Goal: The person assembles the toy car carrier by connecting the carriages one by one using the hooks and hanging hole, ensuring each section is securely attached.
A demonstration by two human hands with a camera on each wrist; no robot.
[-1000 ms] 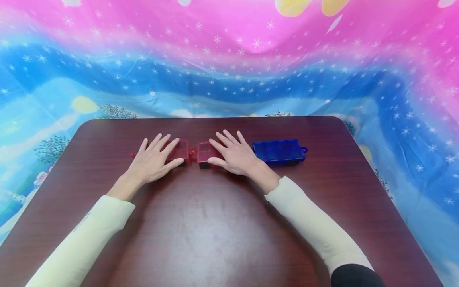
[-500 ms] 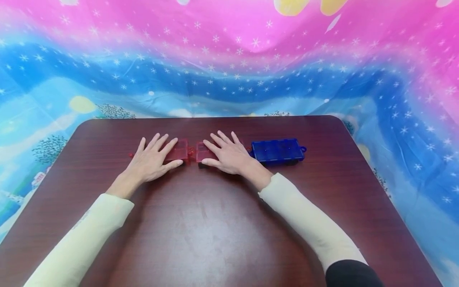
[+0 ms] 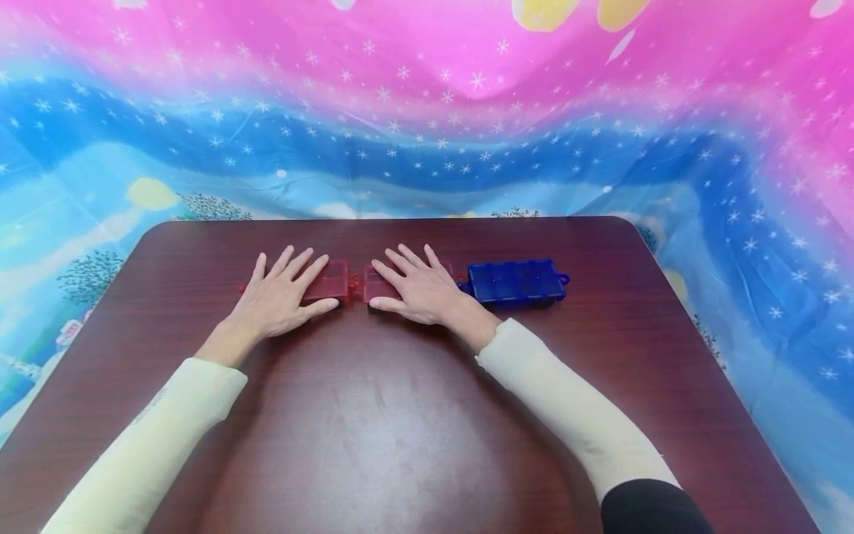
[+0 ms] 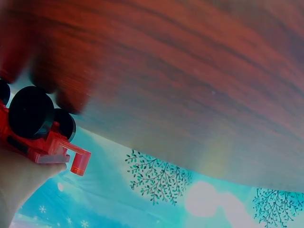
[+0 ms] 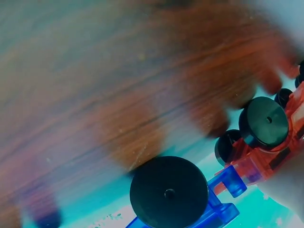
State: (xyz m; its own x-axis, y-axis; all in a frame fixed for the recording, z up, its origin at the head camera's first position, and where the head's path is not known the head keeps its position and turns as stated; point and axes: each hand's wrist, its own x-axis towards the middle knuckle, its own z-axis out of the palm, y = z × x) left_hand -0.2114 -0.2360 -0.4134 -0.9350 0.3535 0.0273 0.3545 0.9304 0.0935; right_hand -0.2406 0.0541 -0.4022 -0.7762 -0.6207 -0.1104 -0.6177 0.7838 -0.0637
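My left hand (image 3: 273, 297) lies spread over the left red see-through toy wagon (image 3: 336, 278), fingers straight and hiding much of its top. My right hand (image 3: 420, 289) is likewise spread over a second red wagon (image 3: 376, 288), whose ends show beside the fingers and wrist. A red coupling (image 3: 356, 282) lies between these two wagons. Just right of the second one stands a blue wagon (image 3: 517, 279), touched by neither hand. In the right wrist view, its blue hook (image 5: 232, 183) meets the red wagon's end; whether they are linked I cannot tell. Black wheels (image 4: 31, 112) show under the wagons.
All wagons stand in a row toward the far edge of a dark brown wooden table (image 3: 400, 415). Behind it hangs a pink and blue cloth (image 3: 427, 148) with snowflakes. Light sleeves (image 3: 153, 437) cover both forearms.
My right hand has slid a little left across the second red wagon, uncovering its right end beside the blue wagon. My left hand and the wagons have hardly moved.
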